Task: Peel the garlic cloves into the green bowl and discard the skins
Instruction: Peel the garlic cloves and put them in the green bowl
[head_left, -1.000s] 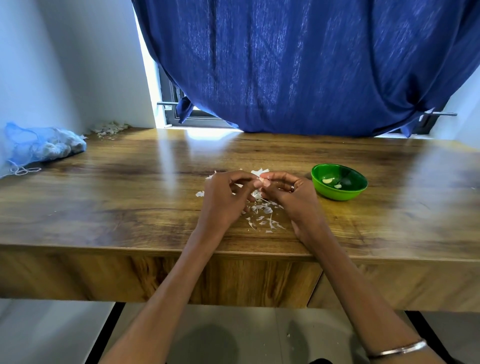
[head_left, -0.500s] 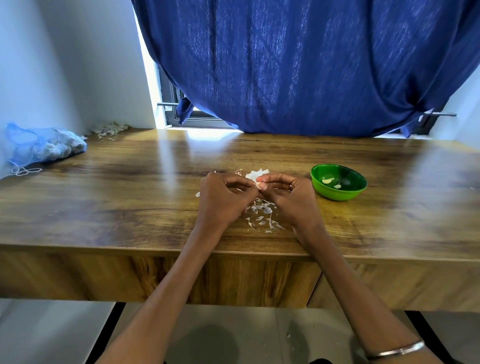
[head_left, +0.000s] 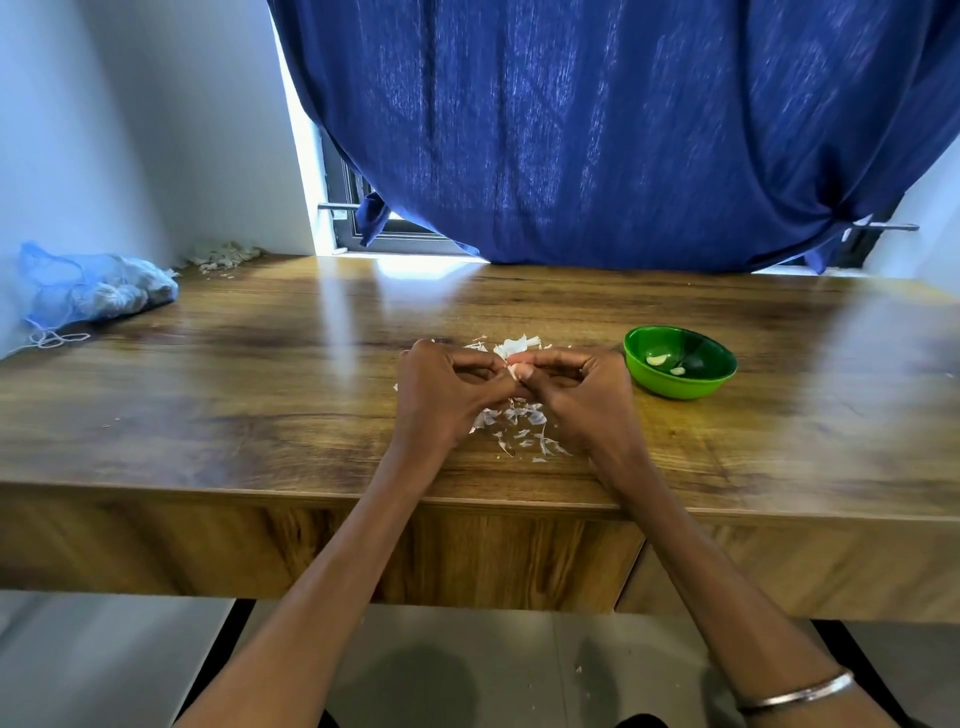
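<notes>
My left hand (head_left: 441, 395) and my right hand (head_left: 582, 395) meet fingertip to fingertip above the wooden table (head_left: 260, 395). Between them they pinch a small garlic clove (head_left: 519, 370), mostly hidden by the fingers. Loose white garlic skins (head_left: 519, 431) lie scattered on the table under and in front of the hands. More garlic and skin (head_left: 514, 345) sits just behind the fingers. The green bowl (head_left: 691, 387) stands to the right of my right hand, with two peeled cloves (head_left: 657, 359) inside.
A blue mesh bag of garlic (head_left: 98, 291) lies at the table's far left against the wall. A small heap of skins (head_left: 223, 254) sits in the back left corner. A dark blue curtain (head_left: 597, 130) hangs behind the table.
Both hands have stayed together over the skins, with the fingers working slightly at the clove. The bowl has not moved.
</notes>
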